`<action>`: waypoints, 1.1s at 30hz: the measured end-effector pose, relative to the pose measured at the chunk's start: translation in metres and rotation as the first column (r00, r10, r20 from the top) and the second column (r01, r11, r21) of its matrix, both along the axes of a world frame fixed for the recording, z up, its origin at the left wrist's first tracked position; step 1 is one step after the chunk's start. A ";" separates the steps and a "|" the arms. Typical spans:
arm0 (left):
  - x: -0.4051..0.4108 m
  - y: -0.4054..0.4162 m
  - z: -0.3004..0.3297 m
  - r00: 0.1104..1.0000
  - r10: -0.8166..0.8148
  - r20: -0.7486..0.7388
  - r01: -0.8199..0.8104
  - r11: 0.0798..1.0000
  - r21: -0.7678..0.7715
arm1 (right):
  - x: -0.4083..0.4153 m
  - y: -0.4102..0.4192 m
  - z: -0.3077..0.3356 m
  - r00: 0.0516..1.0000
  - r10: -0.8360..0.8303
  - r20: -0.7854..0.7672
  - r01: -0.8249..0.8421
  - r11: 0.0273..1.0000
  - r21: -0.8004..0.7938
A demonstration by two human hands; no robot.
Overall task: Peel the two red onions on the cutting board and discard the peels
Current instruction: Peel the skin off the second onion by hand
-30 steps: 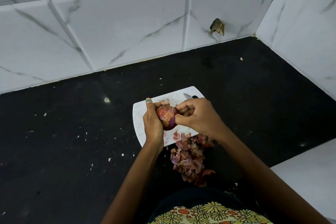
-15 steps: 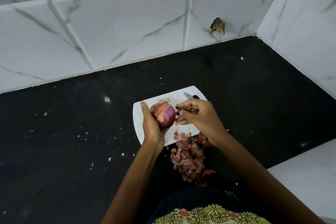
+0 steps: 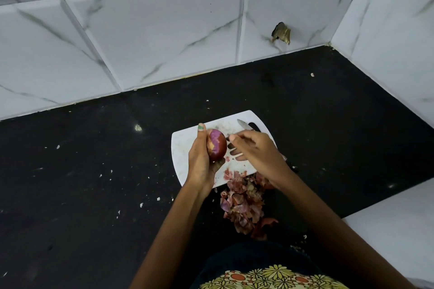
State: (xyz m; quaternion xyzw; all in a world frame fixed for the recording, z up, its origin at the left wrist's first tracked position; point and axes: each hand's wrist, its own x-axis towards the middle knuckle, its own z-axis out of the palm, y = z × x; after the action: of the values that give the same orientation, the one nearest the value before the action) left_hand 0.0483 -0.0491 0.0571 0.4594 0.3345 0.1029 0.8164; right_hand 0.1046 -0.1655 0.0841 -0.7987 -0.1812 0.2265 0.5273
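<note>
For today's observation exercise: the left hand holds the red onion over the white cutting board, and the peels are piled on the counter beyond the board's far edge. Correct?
Not quite. The left hand does hold the red onion over the white cutting board, but the head view shows the peels piled at the board's near edge.

Both forearms are bare, without sleeves. The left hand (image 3: 199, 159) carries green nail polish on the thumbnail. The garment (image 3: 270, 277) is dark with a yellow-and-orange floral print.

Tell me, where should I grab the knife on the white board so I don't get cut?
Take the knife by its dark handle, coming from the right side of the cutting board. The shiny blade points left toward the onion, so keep your grip away from that end. The right hand hides most of the handle.
</note>
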 end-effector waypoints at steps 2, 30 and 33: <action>0.000 -0.001 -0.002 1.000 -0.019 0.024 0.019 1.000 0.016 | -0.001 0.003 0.007 0.998 -0.001 -0.056 0.005 0.998 0.063; -0.001 -0.003 -0.004 0.994 -0.053 0.098 0.039 0.989 0.140 | -0.004 0.010 0.011 0.991 -0.035 0.125 0.036 0.999 -0.001; -0.001 -0.003 -0.006 0.993 -0.056 0.102 0.042 0.990 0.136 | -0.004 0.011 0.013 0.985 -0.023 0.170 0.028 0.999 -0.030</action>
State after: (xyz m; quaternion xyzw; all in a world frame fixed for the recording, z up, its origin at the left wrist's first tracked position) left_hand 0.0469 -0.0516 0.0515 0.5150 0.2720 0.1292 0.8026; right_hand 0.1009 -0.1547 0.0974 -0.8258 -0.2115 0.1537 0.4997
